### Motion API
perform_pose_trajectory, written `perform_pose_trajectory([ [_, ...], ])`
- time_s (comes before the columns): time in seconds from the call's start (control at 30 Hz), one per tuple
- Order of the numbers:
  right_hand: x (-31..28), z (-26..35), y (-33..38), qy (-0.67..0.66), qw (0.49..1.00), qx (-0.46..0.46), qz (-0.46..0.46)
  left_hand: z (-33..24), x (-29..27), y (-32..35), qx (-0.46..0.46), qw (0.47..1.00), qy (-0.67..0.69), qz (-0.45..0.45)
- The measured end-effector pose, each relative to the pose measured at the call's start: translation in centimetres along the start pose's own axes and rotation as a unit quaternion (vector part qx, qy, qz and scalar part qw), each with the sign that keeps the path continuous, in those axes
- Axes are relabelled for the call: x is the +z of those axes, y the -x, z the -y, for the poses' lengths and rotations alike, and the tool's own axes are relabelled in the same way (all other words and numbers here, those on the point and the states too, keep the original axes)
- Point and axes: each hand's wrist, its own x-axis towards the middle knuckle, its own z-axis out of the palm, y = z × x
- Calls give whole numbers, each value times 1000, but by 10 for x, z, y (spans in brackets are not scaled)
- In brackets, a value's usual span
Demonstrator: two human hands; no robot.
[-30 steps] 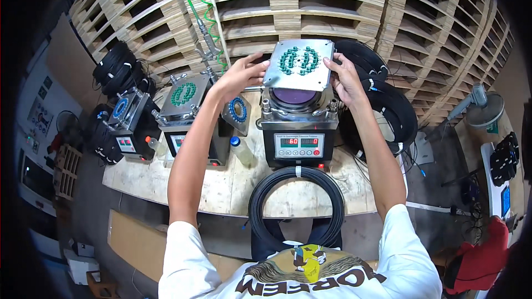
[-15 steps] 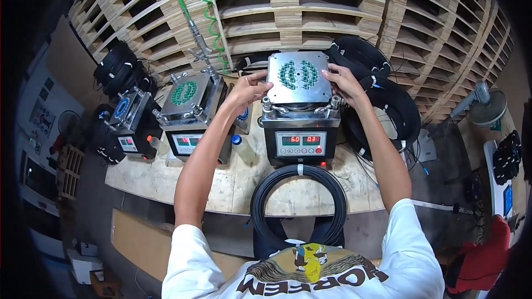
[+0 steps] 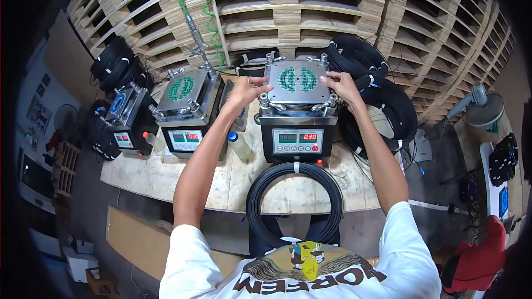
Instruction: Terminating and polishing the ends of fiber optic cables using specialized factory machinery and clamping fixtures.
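A square metal plate (image 3: 282, 94) with a ring of green connector fittings lies flat on top of a black bench machine (image 3: 267, 146) with a lit panel. My left hand (image 3: 246, 93) is at the plate's left edge, thumb on top and fingers curled at the side. My right hand (image 3: 341, 86) pinches the opposite edge in the same way. Metal corner posts with clamp levers stand around the plate. The plate's underside is hidden.
To the left stand a second machine (image 3: 191, 116) with a green-fitted plate and a smaller one (image 3: 123, 113) with blue fittings. A capped bottle (image 3: 239, 146) sits between machines. A coiled black cable (image 3: 255, 199) hangs over the bench's front edge. More cable coils (image 3: 407, 124) are at right.
Both hands have lowered the plate onto the machine, between its corner posts. The rear posts now show. The panel's left readout has dimmed.
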Motion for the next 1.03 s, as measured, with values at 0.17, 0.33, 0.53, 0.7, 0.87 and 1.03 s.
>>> perform_pose_trajectory([
  [0.17,4,-4,-2,6,999,-31,-11,8,1,0,14,1000,12,-18],
  [0.33,2,-5,-1,29,1000,-6,-10,8,17,8,60,991,20,-119],
  [0.53,1,1,37,54,996,-46,-52,62,24,41,179,951,19,-251],
  [0.7,-29,-71,112,197,968,-136,-77,107,63,137,146,978,-89,-116],
  [0.87,5,-110,233,249,943,138,172,167,97,201,-9,973,-227,37],
  [1.03,46,-106,265,461,851,178,176,193,119,201,-20,955,-296,-2],
])
